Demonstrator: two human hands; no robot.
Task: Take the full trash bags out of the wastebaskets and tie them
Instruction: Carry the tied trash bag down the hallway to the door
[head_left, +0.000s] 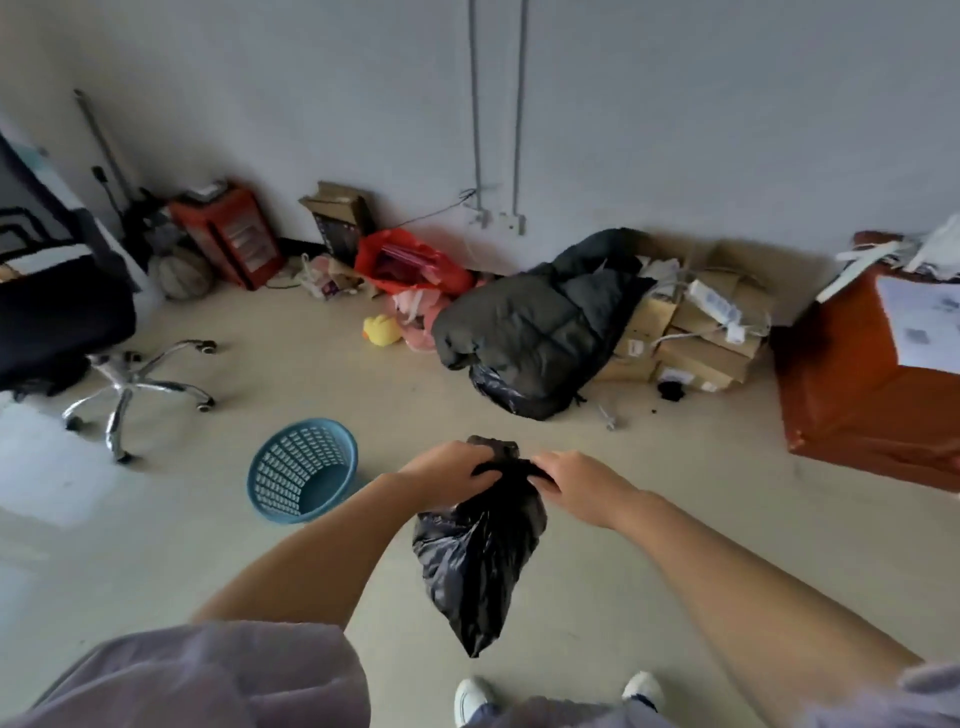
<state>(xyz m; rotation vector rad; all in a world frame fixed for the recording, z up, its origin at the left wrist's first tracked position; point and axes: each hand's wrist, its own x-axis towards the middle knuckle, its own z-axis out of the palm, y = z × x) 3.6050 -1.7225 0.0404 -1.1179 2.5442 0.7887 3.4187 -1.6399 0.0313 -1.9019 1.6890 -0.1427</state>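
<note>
While it hangs clear of the floor, the crinkled black plastic trash bag (475, 551) has its gathered neck pinched from both sides, left hand (451, 475) and right hand (574, 480) curled tight, apparently knotting; the blue mesh plastic wastebasket (301, 470) lies tipped over, left.

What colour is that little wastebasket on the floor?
Blue, with a lattice-patterned wall; the wastebasket shows clearly in the head view.

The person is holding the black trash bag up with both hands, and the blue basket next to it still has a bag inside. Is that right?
Not quite. Both hands, left hand and right hand, do grip the top of the black trash bag, but the head view shows the blue basket lying tipped on the floor with nothing inside.
</note>
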